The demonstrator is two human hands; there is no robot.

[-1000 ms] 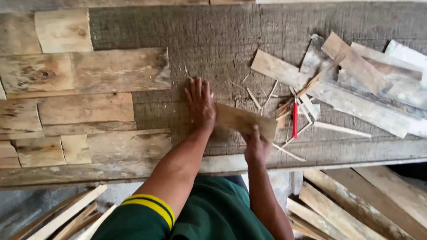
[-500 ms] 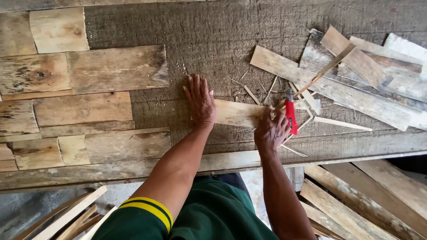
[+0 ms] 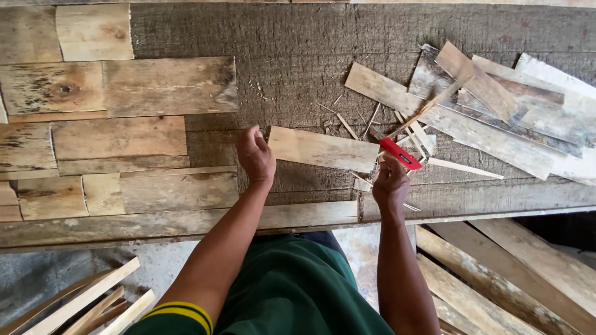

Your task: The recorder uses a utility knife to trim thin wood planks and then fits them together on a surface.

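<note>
You are holding a thin wood slat [image 3: 323, 149] flat on the workbench [image 3: 298, 56], near its middle. Your left hand [image 3: 256, 155] is pinching the slat's left end, thumb and fingers closed on its edge. Your right hand [image 3: 390, 183] is sitting just beside the slat's right end, its fingers wrapped around a red-handled knife [image 3: 400, 153] whose tip is pointing toward the slat's right corner. Thin splinters [image 3: 366, 124] are lying scattered around the knife. To the right and farther off, a loose pile of longer slats [image 3: 496, 118] is crossing at angles. To the left, trimmed pieces [image 3: 118, 139] are lying edge to edge in rows on the bench. Near you, below the bench edge, more strips [image 3: 87, 304] are leaning at the left and boards [image 3: 509, 273] at the right.
</note>
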